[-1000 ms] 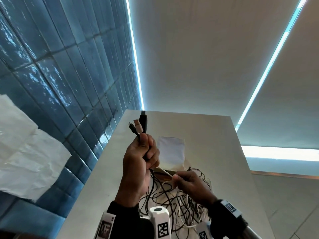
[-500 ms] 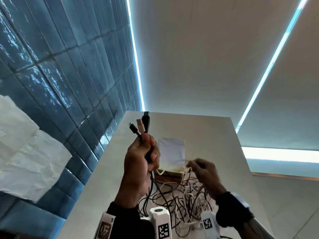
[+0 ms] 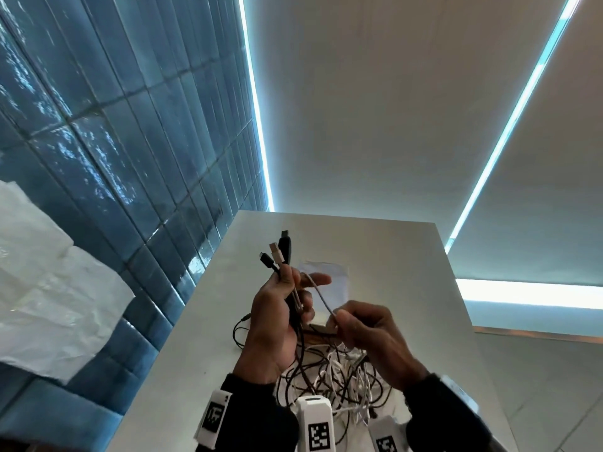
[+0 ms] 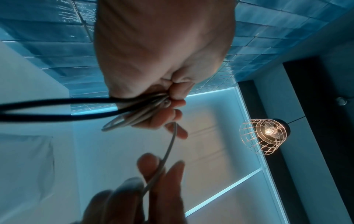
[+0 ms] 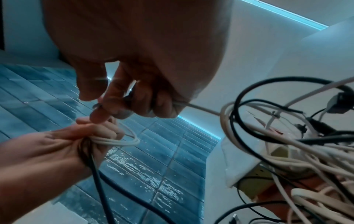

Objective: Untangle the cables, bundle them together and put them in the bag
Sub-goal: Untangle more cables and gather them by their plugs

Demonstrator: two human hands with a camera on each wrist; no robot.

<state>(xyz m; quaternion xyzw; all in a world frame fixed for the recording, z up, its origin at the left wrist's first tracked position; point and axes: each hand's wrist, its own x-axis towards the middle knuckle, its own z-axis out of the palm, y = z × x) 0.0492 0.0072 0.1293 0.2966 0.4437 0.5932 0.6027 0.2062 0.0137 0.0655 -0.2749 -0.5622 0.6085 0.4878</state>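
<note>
My left hand [image 3: 287,308] is raised over the table and grips a bunch of black and white cables [image 4: 134,112], whose plug ends [image 3: 277,252] stick up above the fist. A white cable [image 3: 318,295] arcs from that fist to my right hand [image 3: 355,324], which pinches it close beside the left. In the right wrist view the right hand [image 5: 122,103] holds the white cable [image 5: 199,107] just above the left hand [image 5: 80,145]. Below both hands lies a tangle of black and white cables [image 3: 329,370]. A white cloth bag [image 3: 329,282] lies flat behind the hands, partly hidden.
The pale table [image 3: 408,288] runs away from me, with a blue tiled wall [image 3: 130,158] along its left edge. A brownish box-like thing [image 5: 272,186] sits under the tangle. A wire-cage lamp [image 4: 266,134] hangs overhead.
My right hand has come up from the tangle with the white cable and moved close to the left hand. The left hand has stayed raised with its plug ends.
</note>
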